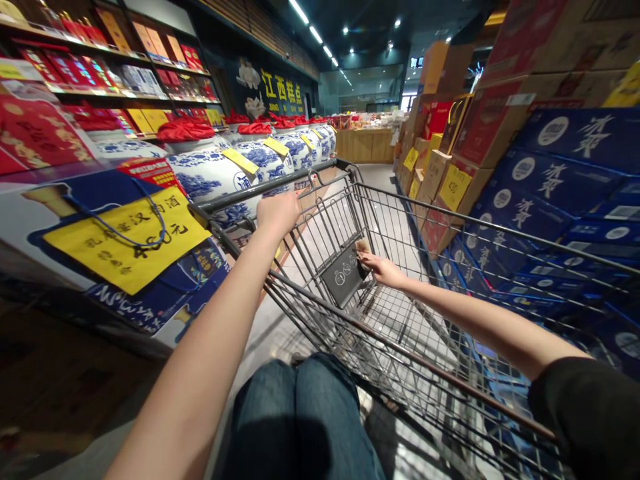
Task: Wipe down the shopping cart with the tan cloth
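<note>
A grey wire shopping cart (pixel 390 340) stands in front of me, its handlebar (pixel 270 185) towards the left and far end. My left hand (pixel 278 215) grips the cart's wire frame just below the handlebar; most of its fingers are hidden behind the hand. Reaching inside the basket, my right hand (pixel 384 270) pinches a small light-brown, fuzzy-looking pad or brush (pixel 363 246). That piece lies against the upper edge of a dark plastic panel (pixel 344 275) printed with white round symbols, fixed to the wire seat back. No goods show in the basket.
Blue boxes (pixel 545 180) and cartons (pixel 495 123) are stacked along the right. Blue-and-white jars (pixel 210 175) with red cloth tops line the left. A gift box with a yellow price sign (pixel 133 240) is close by my left arm. Tiled floor (pixel 377 175) runs between.
</note>
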A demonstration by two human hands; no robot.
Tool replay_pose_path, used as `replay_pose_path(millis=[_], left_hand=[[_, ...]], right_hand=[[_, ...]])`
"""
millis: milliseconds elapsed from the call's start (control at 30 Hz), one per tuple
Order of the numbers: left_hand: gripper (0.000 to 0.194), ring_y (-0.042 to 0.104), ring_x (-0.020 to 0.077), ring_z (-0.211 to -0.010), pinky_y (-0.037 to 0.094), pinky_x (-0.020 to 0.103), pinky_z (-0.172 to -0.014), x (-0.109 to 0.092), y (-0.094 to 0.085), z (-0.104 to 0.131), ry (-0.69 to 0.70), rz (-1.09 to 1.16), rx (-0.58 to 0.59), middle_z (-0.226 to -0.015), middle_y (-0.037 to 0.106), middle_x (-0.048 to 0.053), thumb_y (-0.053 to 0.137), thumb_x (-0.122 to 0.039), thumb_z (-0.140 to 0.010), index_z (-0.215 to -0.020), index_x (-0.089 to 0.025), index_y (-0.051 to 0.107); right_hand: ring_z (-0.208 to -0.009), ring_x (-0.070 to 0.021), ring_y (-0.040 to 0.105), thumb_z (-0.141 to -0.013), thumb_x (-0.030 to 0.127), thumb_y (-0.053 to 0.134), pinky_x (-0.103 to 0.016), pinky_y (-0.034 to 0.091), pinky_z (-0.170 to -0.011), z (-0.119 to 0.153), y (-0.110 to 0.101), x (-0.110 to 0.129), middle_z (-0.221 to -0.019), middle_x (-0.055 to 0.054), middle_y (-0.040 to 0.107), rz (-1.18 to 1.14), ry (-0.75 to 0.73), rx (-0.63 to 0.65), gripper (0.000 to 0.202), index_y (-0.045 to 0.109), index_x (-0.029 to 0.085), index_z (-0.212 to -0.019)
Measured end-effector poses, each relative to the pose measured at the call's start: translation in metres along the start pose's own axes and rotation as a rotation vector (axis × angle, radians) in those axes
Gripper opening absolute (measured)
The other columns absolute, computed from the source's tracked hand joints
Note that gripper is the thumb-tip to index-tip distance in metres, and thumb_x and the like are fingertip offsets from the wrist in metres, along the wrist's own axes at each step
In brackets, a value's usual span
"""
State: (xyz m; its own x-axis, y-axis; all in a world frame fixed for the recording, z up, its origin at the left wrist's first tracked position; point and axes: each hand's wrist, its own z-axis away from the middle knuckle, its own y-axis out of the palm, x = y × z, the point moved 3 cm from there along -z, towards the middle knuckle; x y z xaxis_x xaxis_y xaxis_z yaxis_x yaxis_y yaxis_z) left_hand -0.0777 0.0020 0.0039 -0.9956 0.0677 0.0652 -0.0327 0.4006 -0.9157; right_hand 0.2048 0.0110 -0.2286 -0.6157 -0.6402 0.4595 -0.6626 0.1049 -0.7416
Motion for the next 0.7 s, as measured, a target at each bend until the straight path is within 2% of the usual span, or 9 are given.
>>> replay_pose_path(millis=[67,133,200,300,367,433,533,633,700], left_hand=[[0.05,0.068,0.0352,-0.118,0.054,0.044,-0.093,-0.001,0.001,0.001,0.042,0.028,-0.027,-0.129,0.07,0.018,0.029,-0.033,-0.102,-0.137,-0.017,0.061],[0.05,0.065,0.0341,-0.122,0.054,0.043,-0.095,-0.001,0.002,0.002,0.096,0.035,-0.049,-0.136,0.066,0.015,0.034,-0.036,-0.102,-0.144,-0.022,0.055],[0.051,0.062,0.0339,-0.126,0.053,0.043,-0.098,-0.002,0.003,0.003,0.151,0.016,-0.048,-0.138,0.064,0.014,0.037,-0.036,-0.1,-0.148,-0.023,0.052],[0.055,0.059,0.0354,-0.129,0.052,0.045,-0.1,-0.003,0.004,0.005,0.201,-0.022,-0.031,-0.14,0.061,0.016,0.041,-0.033,-0.099,-0.152,-0.02,0.047],[0.058,0.061,0.0369,-0.126,0.053,0.047,-0.098,-0.003,0.004,0.006,0.192,-0.033,-0.013,-0.142,0.059,0.017,0.04,-0.035,-0.098,-0.155,-0.02,0.043],[0.059,0.063,0.0379,-0.121,0.054,0.048,-0.094,-0.002,0.005,0.006,0.175,-0.032,-0.004,-0.144,0.058,0.016,0.038,-0.036,-0.099,-0.156,-0.023,0.041],[0.059,0.064,0.0383,-0.12,0.054,0.048,-0.09,-0.001,0.004,0.006,0.168,-0.021,-0.023,-0.145,0.058,0.015,0.038,-0.038,-0.098,-0.156,-0.025,0.042],[0.06,0.064,0.0379,-0.119,0.054,0.048,-0.088,-0.002,0.004,0.005,0.165,-0.017,-0.029,-0.144,0.059,0.014,0.038,-0.037,-0.097,-0.155,-0.025,0.044],[0.059,0.064,0.0372,-0.119,0.055,0.047,-0.088,-0.003,0.004,0.005,0.169,-0.016,-0.027,-0.143,0.059,0.015,0.039,-0.039,-0.097,-0.153,-0.023,0.046]], right_hand=[[-0.141,-0.0247,0.057,-0.079,0.004,0.05,-0.048,0.044,-0.121,-0.021,-0.021,-0.007,-0.148,-0.011,0.063,0.01,0.051,-0.109,0.059,0.069,0.019,-0.134],[-0.148,-0.0254,0.048,-0.085,0.007,0.045,-0.051,0.035,-0.126,-0.061,-0.042,-0.008,-0.158,-0.013,0.052,0.007,0.089,-0.238,0.064,0.057,0.016,-0.147],[-0.15,-0.024,0.045,-0.084,0.006,0.046,-0.049,0.03,-0.128,-0.109,-0.058,-0.002,-0.158,-0.011,0.052,-0.049,0.076,-0.4,0.067,0.054,0.016,-0.15],[-0.155,-0.0215,0.038,-0.079,0.001,0.045,-0.048,0.022,-0.132,-0.165,-0.055,0.013,-0.165,-0.008,0.043,-0.068,-0.033,-0.365,0.077,0.048,0.017,-0.154],[-0.159,-0.0222,0.029,-0.074,-0.003,0.046,-0.046,0.016,-0.134,-0.178,-0.037,0.018,-0.167,-0.011,0.038,-0.047,-0.05,-0.276,0.085,0.044,0.013,-0.157],[-0.162,-0.0242,0.019,-0.069,-0.005,0.047,-0.046,0.011,-0.135,-0.165,-0.016,0.016,-0.17,-0.016,0.031,-0.028,-0.015,-0.228,0.091,0.037,0.007,-0.159],[-0.162,-0.0274,0.016,-0.067,-0.003,0.049,-0.051,0.013,-0.135,-0.11,0.009,0.002,-0.171,-0.02,0.023,-0.029,0.027,-0.165,0.093,0.036,0.004,-0.159],[-0.157,-0.0308,0.034,-0.069,0.002,0.053,-0.055,0.03,-0.129,-0.05,0.016,-0.014,-0.167,-0.02,0.034,-0.066,0.015,-0.068,0.082,0.049,0.009,-0.151],[-0.147,-0.0337,0.049,-0.068,0.003,0.052,-0.058,0.039,-0.123,-0.033,0.008,-0.024,-0.158,-0.021,0.049,-0.069,0.041,-0.063,0.074,0.059,0.009,-0.142]])
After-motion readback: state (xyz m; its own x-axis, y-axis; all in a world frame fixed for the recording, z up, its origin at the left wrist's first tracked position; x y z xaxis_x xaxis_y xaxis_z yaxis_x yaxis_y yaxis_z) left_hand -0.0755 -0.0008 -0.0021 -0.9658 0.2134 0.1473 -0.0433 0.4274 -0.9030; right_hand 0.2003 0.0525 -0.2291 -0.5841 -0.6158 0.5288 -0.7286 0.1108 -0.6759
